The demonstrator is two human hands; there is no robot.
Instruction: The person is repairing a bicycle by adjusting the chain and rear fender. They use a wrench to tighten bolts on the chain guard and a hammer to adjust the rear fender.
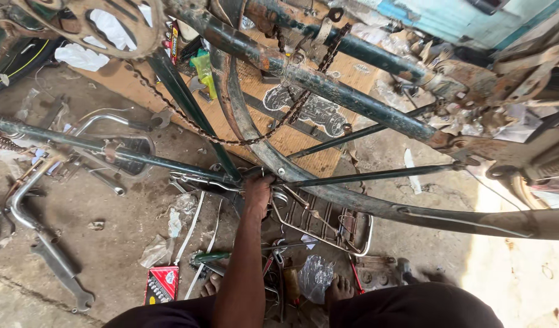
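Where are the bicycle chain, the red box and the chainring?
bicycle chain (pixel 188 124), head view, on its hanging links.
red box (pixel 162 284), head view, on its top face.
chainring (pixel 147 37), head view, on its toothed rim.

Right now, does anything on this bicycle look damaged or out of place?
Yes. The chain hangs slack in a loose loop under the frame tube, not stretched tight. The tube shows rust patches and worn paint. Tools lie scattered on the floor. One hand grips the frame at the mudguard; which hand is unclear.

Dark green rusty bicycle frame (pixel 328 85), red small box (pixel 162 284), brown rusted chain (pixel 231 136)
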